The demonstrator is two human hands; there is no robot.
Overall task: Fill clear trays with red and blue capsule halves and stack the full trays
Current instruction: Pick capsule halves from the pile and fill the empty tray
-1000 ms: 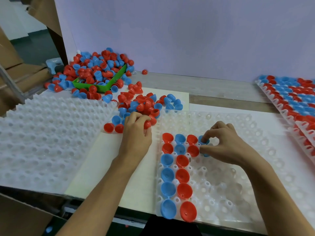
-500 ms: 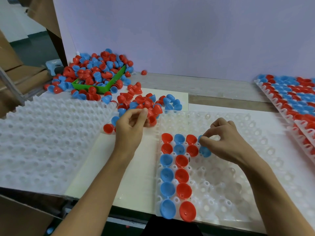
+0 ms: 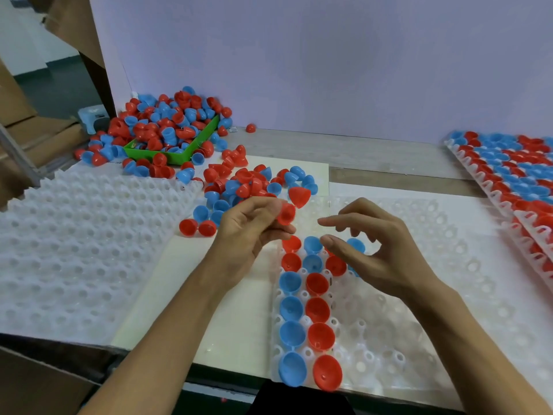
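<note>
Left hand (image 3: pixel 248 226) has a pinching grip on 1 red half (image 3: pixel 286 213); right hand (image 3: pixel 380 250), fingers loosely spread, hovers over the clear tray (image 3: pixel 419 333) on the counter (image 3: pixel 233 333).

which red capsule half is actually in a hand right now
The red half pinched in the left hand, raised above the tray's far-left corner; every other red half lies loose or seated.

A: Any free room?
B: Bare board (image 3: pixel 209 298) at lower centre, between the empty trays (image 3: pixel 74 250).
A: Obstacles?
B: Loose capsule halves (image 3: pixel 239 184) crowd upper centre; filled trays (image 3: pixel 508 175) block the right edge.
</note>
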